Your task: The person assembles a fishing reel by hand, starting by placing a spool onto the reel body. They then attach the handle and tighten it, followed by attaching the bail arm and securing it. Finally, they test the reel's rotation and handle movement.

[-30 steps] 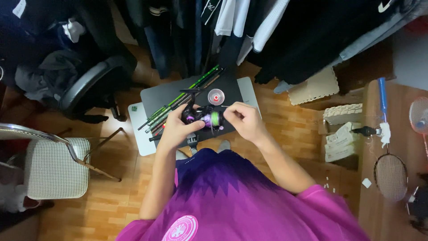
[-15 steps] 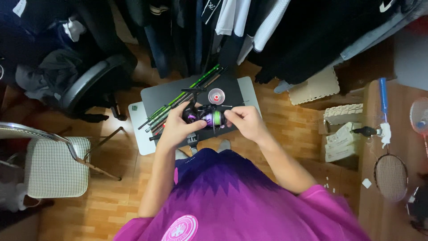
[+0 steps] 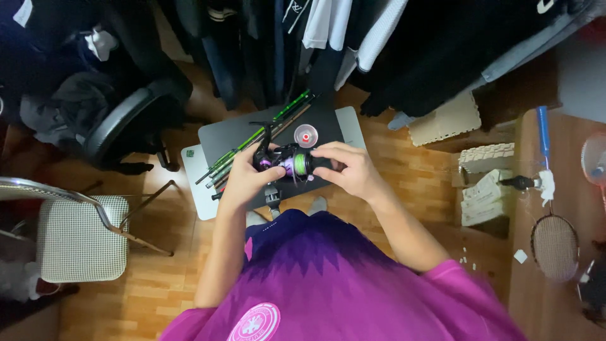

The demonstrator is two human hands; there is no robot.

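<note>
Both hands hold a black and purple fishing reel (image 3: 287, 163) with green line on its spool, above a dark mat (image 3: 235, 136). My left hand (image 3: 247, 179) grips the reel body from the left. My right hand (image 3: 348, 170) closes around the spool end on the right. On the mat behind the reel lie several green and black rod sections (image 3: 255, 140) and a small round red and silver part (image 3: 305, 135).
A chair with a checked seat (image 3: 79, 237) stands at the left, and an office chair (image 3: 120, 129) behind it. Hanging clothes (image 3: 353, 44) fill the top. At the right a wooden table (image 3: 555, 189) holds a badminton racket (image 3: 552, 243); foam blocks (image 3: 483, 189) lie beside it.
My right hand has shifted slightly on the spool end of the reel. The left hand and the reel stay in the same place.
</note>
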